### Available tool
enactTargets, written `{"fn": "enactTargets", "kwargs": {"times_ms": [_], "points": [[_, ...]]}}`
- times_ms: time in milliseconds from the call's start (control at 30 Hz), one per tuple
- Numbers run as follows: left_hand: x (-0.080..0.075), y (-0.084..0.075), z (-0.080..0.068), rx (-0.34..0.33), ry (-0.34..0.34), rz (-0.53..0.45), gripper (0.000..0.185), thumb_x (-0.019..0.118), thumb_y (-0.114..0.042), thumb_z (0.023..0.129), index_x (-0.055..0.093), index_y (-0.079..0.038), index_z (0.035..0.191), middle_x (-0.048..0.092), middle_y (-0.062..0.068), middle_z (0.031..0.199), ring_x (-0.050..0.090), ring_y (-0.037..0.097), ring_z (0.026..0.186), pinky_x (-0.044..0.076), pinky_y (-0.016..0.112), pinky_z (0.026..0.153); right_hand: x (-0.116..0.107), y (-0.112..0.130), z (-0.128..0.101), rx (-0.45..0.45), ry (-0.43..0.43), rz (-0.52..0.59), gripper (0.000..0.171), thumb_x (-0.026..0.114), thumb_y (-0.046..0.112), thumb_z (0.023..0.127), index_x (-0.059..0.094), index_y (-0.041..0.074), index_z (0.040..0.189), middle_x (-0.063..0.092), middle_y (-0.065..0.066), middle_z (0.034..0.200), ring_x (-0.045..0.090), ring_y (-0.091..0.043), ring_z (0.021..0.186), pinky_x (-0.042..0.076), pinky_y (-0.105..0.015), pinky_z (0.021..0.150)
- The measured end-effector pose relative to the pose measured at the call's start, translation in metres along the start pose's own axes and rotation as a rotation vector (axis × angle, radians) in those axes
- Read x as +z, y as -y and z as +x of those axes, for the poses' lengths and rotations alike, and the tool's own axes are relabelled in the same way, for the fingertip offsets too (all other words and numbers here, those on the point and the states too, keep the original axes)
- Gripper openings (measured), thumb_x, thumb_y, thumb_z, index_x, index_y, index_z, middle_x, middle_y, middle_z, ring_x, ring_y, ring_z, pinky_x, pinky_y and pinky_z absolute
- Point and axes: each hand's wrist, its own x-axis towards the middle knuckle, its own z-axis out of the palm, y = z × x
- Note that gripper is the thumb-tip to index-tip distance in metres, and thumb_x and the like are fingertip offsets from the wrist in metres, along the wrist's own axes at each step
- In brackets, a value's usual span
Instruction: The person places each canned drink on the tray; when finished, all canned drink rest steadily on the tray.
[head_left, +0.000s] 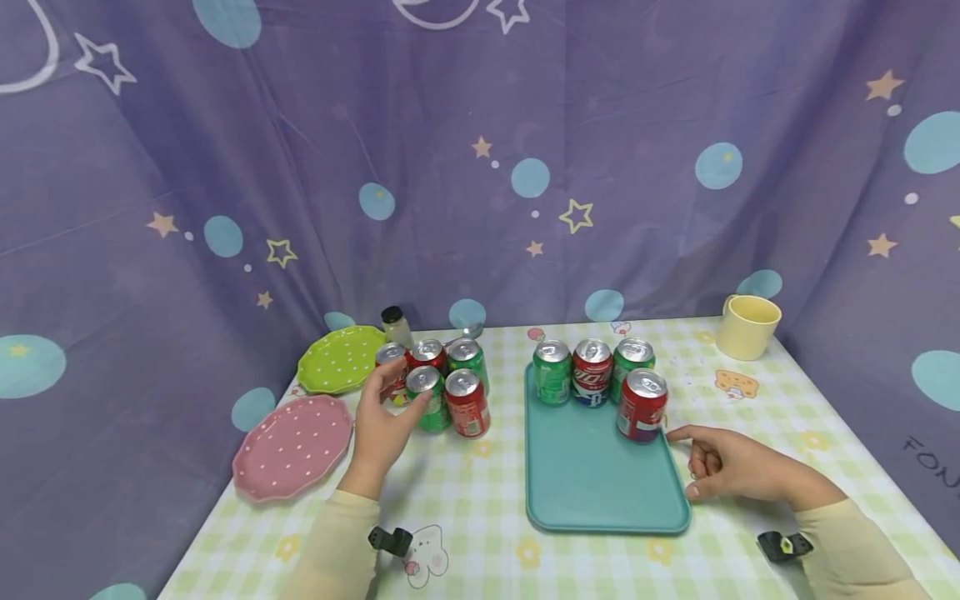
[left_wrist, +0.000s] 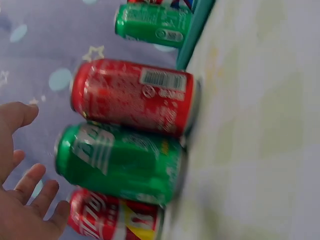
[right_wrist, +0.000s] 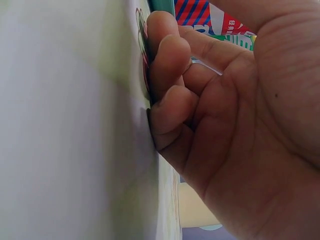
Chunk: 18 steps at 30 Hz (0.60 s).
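Note:
My left hand [head_left: 381,425] reaches over the left cluster of cans, thumb and fingers spread around the top of a green soda can [head_left: 427,410]. In the left wrist view the fingers stay apart from this green can [left_wrist: 120,162], with a gap showing. A red can [head_left: 467,408] stands to its right; more red and green cans stand behind. My right hand [head_left: 738,467] lies on the table beside the teal tray [head_left: 600,492]. Its index fingertip and thumb are right at the tray's edge, the other fingers loosely curled. Red and green cans, including a red one [head_left: 642,408], stand on the tray's far part.
At left lie a pink dotted plate [head_left: 292,450] and a green dotted plate [head_left: 341,360]. A black-capped jar [head_left: 396,327] stands behind the left cans. The yellow mug [head_left: 747,327] is at the back right. A purple curtain [head_left: 480,167] surrounds the checked table.

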Motion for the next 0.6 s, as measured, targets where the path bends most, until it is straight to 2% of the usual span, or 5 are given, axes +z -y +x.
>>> {"fn": "enactTargets", "kwargs": {"times_ms": [133,333,467,600], "points": [[-0.001,0.012,-0.002,-0.062,0.01,-0.004,0.067,0.088,-0.012,0.088,0.054,-0.005,0.145,0.057,0.018,0.143,0.053,0.037,0.132,0.04,0.06,0.111,0.0,-0.001,0.0,-0.001,0.0,0.001,0.075,0.087,0.019,0.088,0.047,-0.008,0.145,0.062,-0.007,0.087,0.052,-0.008,0.065,0.047,-0.025,0.055],[0.0,0.029,-0.004,-0.173,0.085,0.051,0.071,0.09,-0.023,0.087,0.052,-0.013,0.146,0.057,0.01,0.143,0.055,0.03,0.129,0.049,0.058,0.104,0.0,-0.002,0.0,-0.007,0.002,0.003,0.075,0.087,0.019,0.088,0.047,-0.008,0.145,0.062,-0.007,0.087,0.052,-0.008,0.065,0.047,-0.025,0.056],[0.003,0.04,-0.006,-0.22,0.128,0.064,0.074,0.09,-0.018,0.086,0.05,-0.014,0.148,0.058,0.014,0.139,0.057,0.034,0.127,0.051,0.057,0.104,0.0,-0.001,0.0,-0.013,0.001,0.001,0.075,0.087,0.019,0.088,0.047,-0.008,0.145,0.062,-0.007,0.087,0.051,-0.008,0.065,0.047,-0.025,0.055],[0.007,0.046,-0.008,-0.252,0.153,0.035,0.08,0.09,-0.014,0.085,0.045,-0.012,0.151,0.057,0.02,0.136,0.058,0.04,0.127,0.051,0.056,0.105,0.0,0.001,0.0,-0.004,0.003,0.003,0.075,0.086,0.018,0.088,0.047,-0.008,0.146,0.061,-0.008,0.087,0.051,-0.009,0.065,0.046,-0.026,0.055]]}}
